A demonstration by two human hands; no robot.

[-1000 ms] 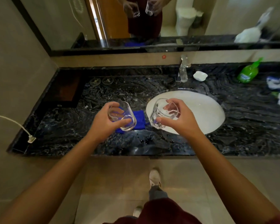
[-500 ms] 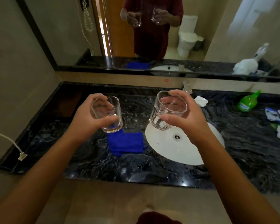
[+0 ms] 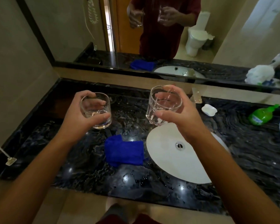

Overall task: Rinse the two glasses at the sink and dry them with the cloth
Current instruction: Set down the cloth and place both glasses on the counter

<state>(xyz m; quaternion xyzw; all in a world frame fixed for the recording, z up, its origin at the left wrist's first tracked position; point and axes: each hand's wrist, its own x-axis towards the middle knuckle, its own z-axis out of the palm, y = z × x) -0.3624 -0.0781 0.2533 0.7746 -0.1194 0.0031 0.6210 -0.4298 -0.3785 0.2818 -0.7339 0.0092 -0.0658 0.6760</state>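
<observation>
Holding both tumblers aloft, the left hand (image 3: 78, 117) wraps its fingers around the plain glass (image 3: 96, 110) at 10 o'clock of the sink (image 3: 168, 160); the right hand (image 3: 183, 117) grips the faceted glass (image 3: 163, 105) at its 12. Best to bring one under the tap (image 3: 196, 96), rim tilted, keeping the blue cloth (image 3: 124, 151) at 9 o'clock dry

Dim, warm indoor light; small ceiling-light glints dot the glossy bench (image 3: 152, 188); wide-angle bending at edges, slight softness throughout.
</observation>
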